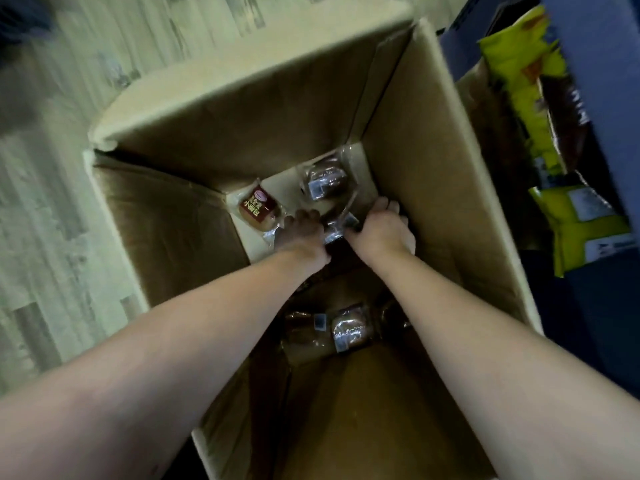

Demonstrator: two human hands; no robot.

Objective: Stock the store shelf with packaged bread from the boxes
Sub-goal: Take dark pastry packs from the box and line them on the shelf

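Note:
Both my arms reach deep into a tall open cardboard box (433,161). At its bottom lie small clear-wrapped bread packs. My left hand (301,232) and my right hand (381,226) both grip a clear-wrapped pack (337,226) that sits between them, fingers curled down over it. A bun pack with a red label (259,209) lies just left of my left hand. Another dark bun pack (323,180) lies at the far end. Two more packs (346,329) rest nearer me, under my forearms.
The box stands on a pale wood-look floor (52,202), its flaps (242,57) open outward. To the right, yellow-green snack bags (540,109) sit on a dark blue shelf (595,64) close to the box wall.

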